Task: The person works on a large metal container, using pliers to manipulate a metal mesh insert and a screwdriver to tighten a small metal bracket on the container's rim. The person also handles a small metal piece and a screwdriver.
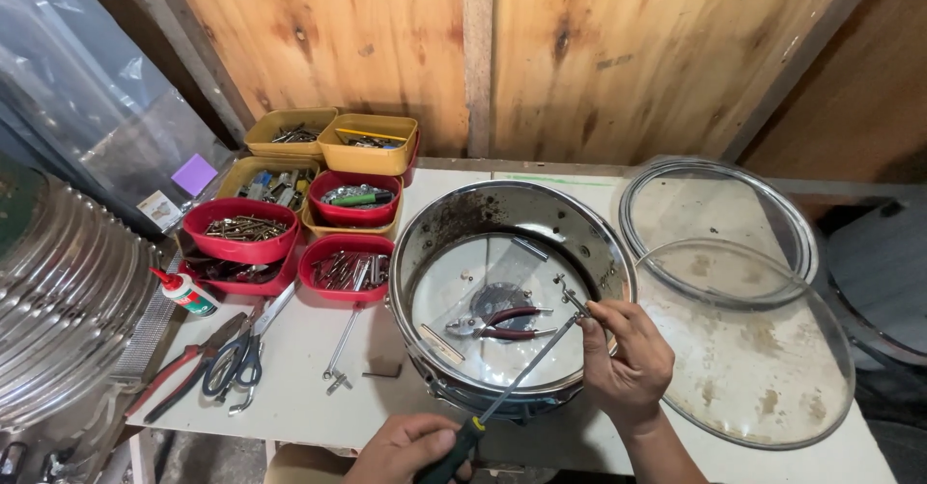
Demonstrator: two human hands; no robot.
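Inside the drum shell (512,296), the screwdriver (517,373) gripped in the left hand (410,450) slants up-right to a small fitting (575,302) pinched by the right hand (623,354).

Trays (290,215) left, drumheads (744,349) right.

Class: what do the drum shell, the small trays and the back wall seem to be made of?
Drum shell: likely chromed metal, mirror-shiny with brown rust-like stains. Small trays: probably plastic, smooth, evenly red or yellow. Back wall: bare wood boards, grain and knots visible.

Glossy metal drum shell (454,215), rough wooden wall (599,49), red plastic trays (241,247)
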